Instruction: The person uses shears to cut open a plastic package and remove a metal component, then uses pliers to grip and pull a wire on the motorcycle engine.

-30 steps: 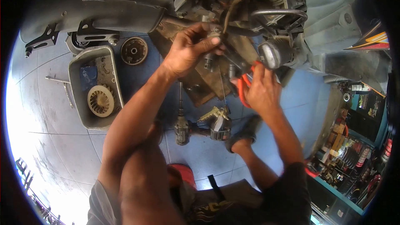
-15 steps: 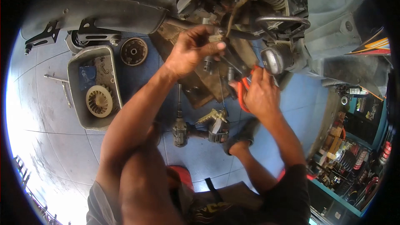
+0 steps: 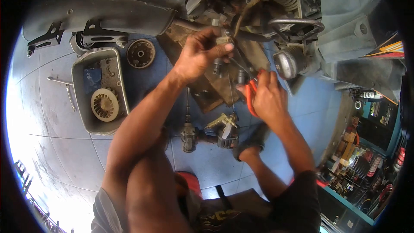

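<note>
My left hand is closed around a small metal part just below the vehicle's underside. In my right hand are pliers with red-orange handles, their jaws pointing up and left toward the left hand. A thin dark cable or rod runs between the pliers and the part in the left hand; its exact shape is too small to tell. Beneath both hands lies a brown cardboard sheet, stained dark, with sockets on it.
A grey tray holding a fan wheel stands at left, beside a round metal drum. A power tool and a brass-coloured spray gun lie near my feet. The exhaust spans the upper left.
The whole view has shifted slightly. Both hands keep nearly the same places, and the pliers are still in the right hand.
</note>
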`<state>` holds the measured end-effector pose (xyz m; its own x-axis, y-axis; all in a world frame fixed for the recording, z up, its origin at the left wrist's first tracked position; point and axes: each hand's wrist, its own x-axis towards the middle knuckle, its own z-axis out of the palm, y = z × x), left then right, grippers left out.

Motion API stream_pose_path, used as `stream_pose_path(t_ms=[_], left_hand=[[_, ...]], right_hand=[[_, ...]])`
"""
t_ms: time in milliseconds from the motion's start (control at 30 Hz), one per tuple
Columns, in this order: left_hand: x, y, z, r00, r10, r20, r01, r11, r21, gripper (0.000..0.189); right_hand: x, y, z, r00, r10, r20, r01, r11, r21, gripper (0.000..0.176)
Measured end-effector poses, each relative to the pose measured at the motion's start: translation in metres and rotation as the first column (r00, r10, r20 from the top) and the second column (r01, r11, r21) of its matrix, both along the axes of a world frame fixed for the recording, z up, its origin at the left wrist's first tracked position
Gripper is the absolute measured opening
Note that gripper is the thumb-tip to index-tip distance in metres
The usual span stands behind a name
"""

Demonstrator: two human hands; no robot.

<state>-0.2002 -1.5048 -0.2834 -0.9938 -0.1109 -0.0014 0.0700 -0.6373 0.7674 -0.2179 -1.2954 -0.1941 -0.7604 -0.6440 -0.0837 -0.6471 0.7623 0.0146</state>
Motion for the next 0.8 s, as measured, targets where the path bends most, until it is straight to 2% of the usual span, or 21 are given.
stream_pose_path(t_ms=[100, 167, 233, 300, 400, 500, 567, 667, 733, 800], left_hand=[[-0.001, 0.001, -0.001, 1.0, 0.011, 0.002, -0.011, 1.0, 0.005, 0.02], [0.0, 0.001, -0.002, 1.0, 0.023, 0.004, -0.023, 1.0, 0.004, 0.021], [-0.001, 0.0, -0.001, 0.997, 0.082, -0.018, -0.083, 0.99, -0.117, 0.022], [0.0, -0.001, 0.006, 0.996, 0.094, -0.003, -0.094, 0.991, -0.096, 0.023], [0.001, -0.001, 0.011, 0.994, 0.104, 0.018, -0.102, 0.992, -0.08, 0.023], [-0.001, 0.0, 0.008, 0.996, 0.09, 0.019, -0.089, 0.995, -0.039, 0.023], [-0.001, 0.002, 0.007, 0.997, 0.075, 0.012, -0.075, 0.997, 0.009, 0.023], [-0.001, 0.002, 0.006, 0.997, 0.082, 0.003, -0.082, 0.997, 0.01, 0.022], [-0.002, 0.003, 0.004, 0.989, 0.146, -0.037, -0.148, 0.985, -0.083, 0.023], [-0.002, 0.003, 0.007, 0.989, 0.142, -0.029, -0.144, 0.985, -0.094, 0.023]], right_hand=[[0.0, -0.001, 0.001, 0.998, 0.042, -0.036, -0.042, 0.999, 0.013, 0.069], [0.001, -0.001, 0.001, 1.0, -0.01, -0.019, 0.011, 0.998, 0.059, 0.072], [0.002, -0.002, 0.004, 1.0, -0.02, -0.008, 0.021, 0.998, 0.064, 0.073], [0.003, -0.001, 0.004, 0.999, -0.031, 0.006, 0.031, 0.997, 0.069, 0.073], [-0.003, 0.004, 0.003, 0.997, 0.067, -0.029, -0.065, 0.997, 0.049, 0.077], [-0.006, 0.002, 0.007, 0.995, 0.09, 0.038, -0.09, 0.996, -0.011, 0.079], [-0.008, 0.0, 0.008, 0.984, 0.013, 0.176, -0.002, 0.998, -0.06, 0.083], [-0.008, 0.001, 0.007, 0.99, 0.022, 0.137, -0.016, 0.999, -0.039, 0.081], [-0.007, 0.004, 0.002, 0.989, 0.014, 0.146, -0.01, 1.0, -0.026, 0.08], [-0.009, 0.004, 0.003, 0.988, 0.009, 0.153, -0.007, 1.0, -0.014, 0.08]])
